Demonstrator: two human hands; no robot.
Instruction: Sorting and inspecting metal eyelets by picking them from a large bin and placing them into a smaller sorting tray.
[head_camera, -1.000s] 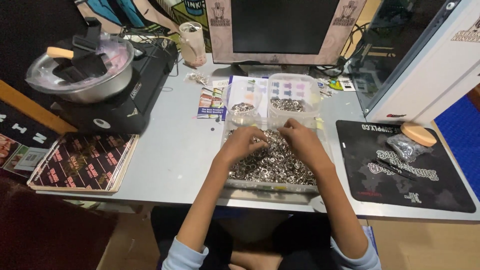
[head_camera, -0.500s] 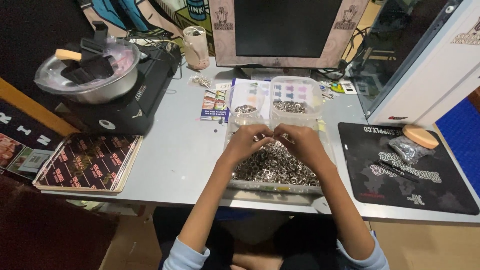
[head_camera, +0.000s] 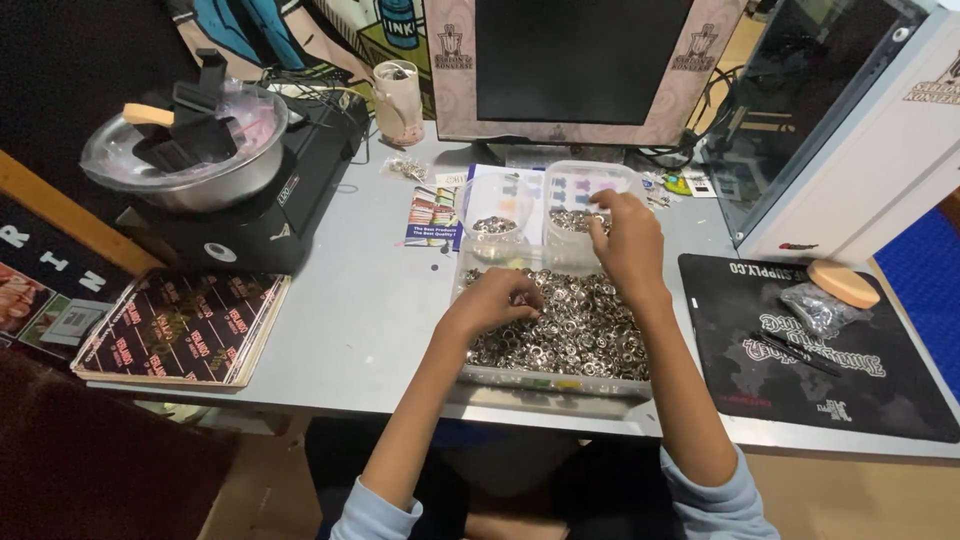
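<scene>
From the head view I see my left hand (head_camera: 495, 300) resting curled on the heap of small metal rings (head_camera: 575, 335) that fills the clear tray (head_camera: 545, 380) near the front edge of the grey table (head_camera: 350, 320). My right hand (head_camera: 625, 240) is lifted over the square tub (head_camera: 585, 195) of rings behind the tray, beside a round tub (head_camera: 495, 205). Its fingertips are drawn together, perhaps pinching a ring, but I cannot tell.

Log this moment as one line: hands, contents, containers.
left hand: in metal rings | right hand: over right small tub | tray: full | left small tub: some rings
</scene>
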